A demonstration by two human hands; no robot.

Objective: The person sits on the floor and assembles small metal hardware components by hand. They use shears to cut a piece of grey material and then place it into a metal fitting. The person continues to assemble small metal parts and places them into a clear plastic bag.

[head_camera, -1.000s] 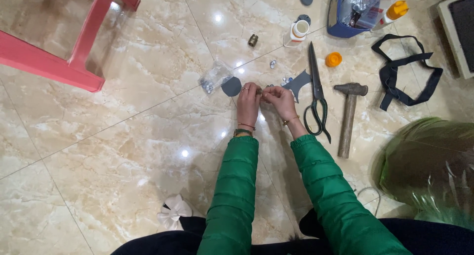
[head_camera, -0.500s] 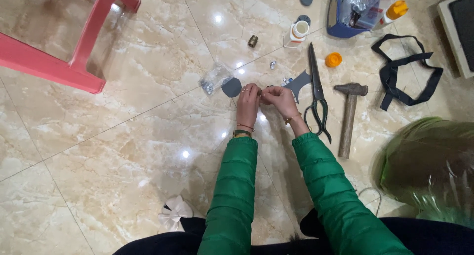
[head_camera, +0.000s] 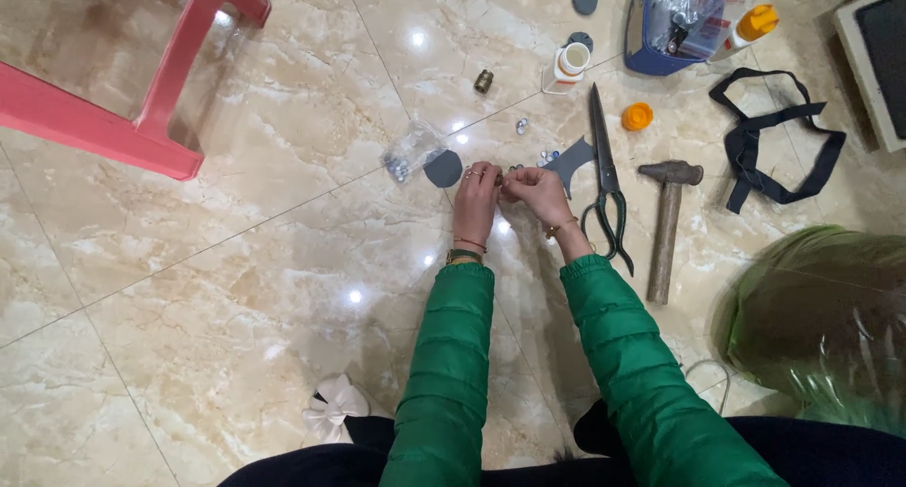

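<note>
- Green sleeves run up from the bottom edge; both hands meet low over the marble floor [head_camera: 236, 260], just above mid-frame.
- Left hand [head_camera: 475, 202]: fingers curled, tips pinched together toward the right hand. Rings on the fingers, bangles and a red thread at the wrist.
- Right hand [head_camera: 538, 193]: fingers likewise curled, tips brought against the left hand's tips. Thin bracelet at the wrist.
- Small item [head_camera: 507, 175] sits pinched between the two sets of fingertips; too small to tell its kind or which hand grips it.
- Grey disc [head_camera: 442, 169] lies on the floor just left of the left hand, overlapping a clear bag [head_camera: 408, 154] of small metal parts.
- Grey scrap [head_camera: 572, 159] lies just beyond the right hand, beside the scissors [head_camera: 604, 176], which lie closed, blades pointing away.
- Hammer [head_camera: 665, 225] lies right of the scissors, head away, handle toward the person.
- Orange cap [head_camera: 637, 116] is near the hammer head; black strap [head_camera: 774, 147] is looped further right.
- Glue bottle [head_camera: 569, 64] stands beyond the scissors; a small metal cylinder [head_camera: 483, 81] lies to its left.
- Blue tub [head_camera: 675, 20] with an orange-capped bottle is at top right.
- Red stool [head_camera: 142, 119] stands at top left.
- Green bag [head_camera: 830, 322] sits at lower right; white bow [head_camera: 335, 407] lies near the left sleeve.
</note>
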